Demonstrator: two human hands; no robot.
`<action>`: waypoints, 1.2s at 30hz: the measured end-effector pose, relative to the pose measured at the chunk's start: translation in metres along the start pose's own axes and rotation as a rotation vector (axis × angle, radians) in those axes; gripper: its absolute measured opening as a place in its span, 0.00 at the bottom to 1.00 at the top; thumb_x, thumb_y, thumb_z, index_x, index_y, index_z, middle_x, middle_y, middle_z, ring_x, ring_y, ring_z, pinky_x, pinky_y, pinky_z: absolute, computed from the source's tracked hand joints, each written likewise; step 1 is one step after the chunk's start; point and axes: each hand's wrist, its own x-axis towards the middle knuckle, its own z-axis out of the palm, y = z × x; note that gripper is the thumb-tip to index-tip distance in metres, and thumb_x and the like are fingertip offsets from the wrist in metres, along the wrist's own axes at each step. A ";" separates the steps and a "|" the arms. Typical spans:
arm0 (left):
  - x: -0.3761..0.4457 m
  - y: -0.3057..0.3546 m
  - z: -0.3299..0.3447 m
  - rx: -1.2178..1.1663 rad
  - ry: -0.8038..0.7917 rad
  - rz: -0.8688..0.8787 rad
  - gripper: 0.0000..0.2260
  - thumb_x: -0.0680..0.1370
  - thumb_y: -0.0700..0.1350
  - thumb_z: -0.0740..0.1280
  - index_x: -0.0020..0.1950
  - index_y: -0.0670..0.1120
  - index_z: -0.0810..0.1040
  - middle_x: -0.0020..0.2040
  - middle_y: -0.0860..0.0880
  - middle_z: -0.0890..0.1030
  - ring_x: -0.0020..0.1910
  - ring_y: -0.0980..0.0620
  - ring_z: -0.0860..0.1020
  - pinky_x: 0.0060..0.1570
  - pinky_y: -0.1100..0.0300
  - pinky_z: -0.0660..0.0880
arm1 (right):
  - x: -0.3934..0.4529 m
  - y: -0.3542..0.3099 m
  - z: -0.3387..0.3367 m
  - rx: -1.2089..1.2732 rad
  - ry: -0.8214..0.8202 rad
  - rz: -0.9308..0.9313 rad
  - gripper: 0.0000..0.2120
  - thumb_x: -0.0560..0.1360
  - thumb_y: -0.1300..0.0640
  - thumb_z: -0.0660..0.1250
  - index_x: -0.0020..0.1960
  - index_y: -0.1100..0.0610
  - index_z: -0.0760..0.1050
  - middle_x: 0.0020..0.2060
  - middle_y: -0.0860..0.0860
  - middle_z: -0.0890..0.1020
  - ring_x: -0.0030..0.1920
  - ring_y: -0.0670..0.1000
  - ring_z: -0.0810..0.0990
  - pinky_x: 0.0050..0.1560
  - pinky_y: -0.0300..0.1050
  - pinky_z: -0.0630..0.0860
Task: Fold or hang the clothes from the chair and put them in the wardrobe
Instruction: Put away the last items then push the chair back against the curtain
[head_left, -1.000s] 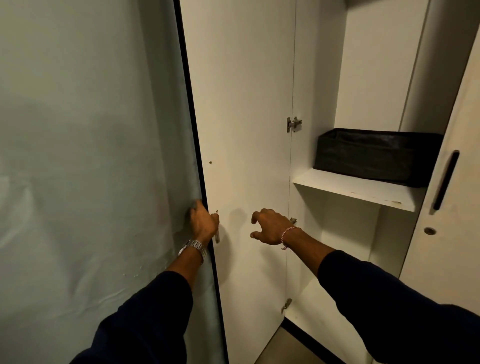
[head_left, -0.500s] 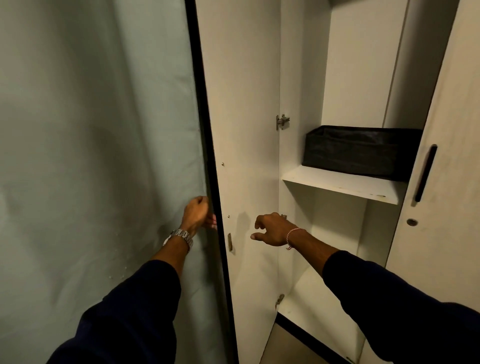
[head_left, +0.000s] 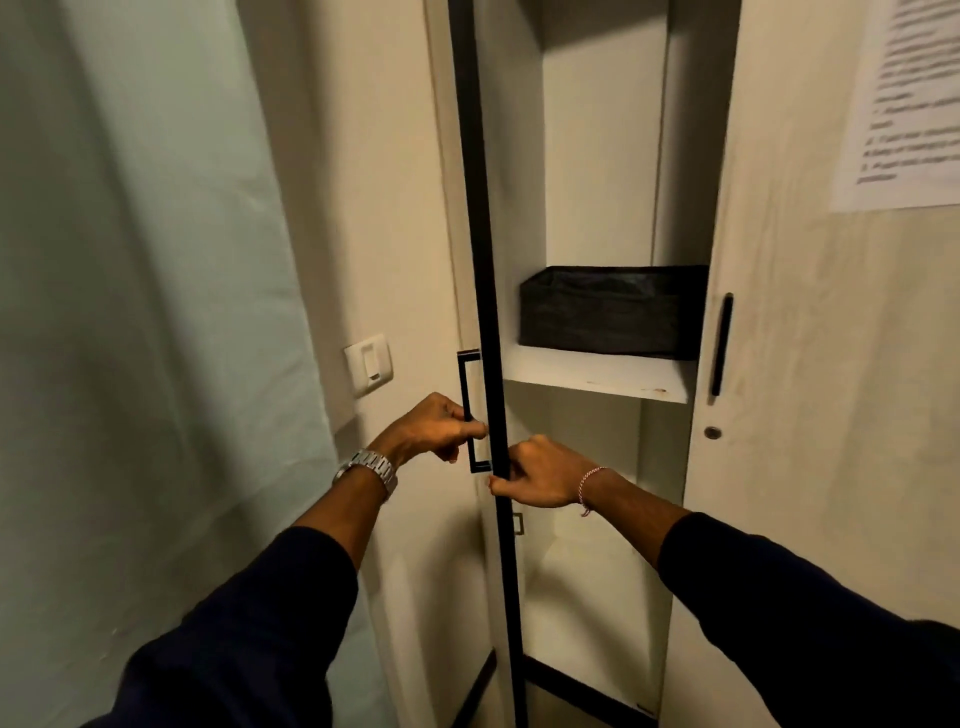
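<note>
Left hand (head_left: 428, 427) curls round the door handle (head_left: 470, 410); right hand (head_left: 540, 475) pinches the wardrobe door (head_left: 488, 260) edge. A black storage bin (head_left: 608, 309) sits half hidden; the posted paper (head_left: 906, 98) is blurred.

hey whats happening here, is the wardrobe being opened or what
A person stands at a wardrobe, both hands on its left door, which is seen nearly edge-on. The left hand grips the black door handle, and the right hand holds the door's dark edge just below it. Inside, a black storage box sits on a white shelf. The right door is closed and has a printed sheet stuck on it. No clothes are in view.
</note>
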 end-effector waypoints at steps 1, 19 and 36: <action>0.009 0.010 0.003 -0.013 -0.018 0.038 0.12 0.75 0.44 0.74 0.37 0.37 0.81 0.33 0.42 0.82 0.31 0.52 0.79 0.37 0.58 0.79 | -0.006 0.007 -0.007 0.013 0.005 0.013 0.21 0.78 0.45 0.65 0.42 0.63 0.77 0.29 0.55 0.76 0.28 0.48 0.70 0.35 0.43 0.72; 0.114 0.078 0.113 -0.500 -0.354 0.226 0.11 0.77 0.37 0.71 0.58 0.35 0.82 0.51 0.35 0.85 0.53 0.39 0.84 0.58 0.50 0.80 | -0.068 0.168 -0.087 -0.079 0.051 0.308 0.26 0.76 0.36 0.67 0.39 0.61 0.79 0.32 0.57 0.80 0.31 0.50 0.77 0.38 0.43 0.75; 0.178 0.117 0.178 -0.642 -0.246 0.246 0.11 0.76 0.37 0.73 0.56 0.34 0.82 0.49 0.35 0.85 0.49 0.41 0.85 0.50 0.56 0.81 | -0.065 0.270 -0.150 0.089 0.457 0.600 0.29 0.78 0.52 0.71 0.72 0.63 0.66 0.64 0.60 0.78 0.64 0.59 0.77 0.63 0.51 0.75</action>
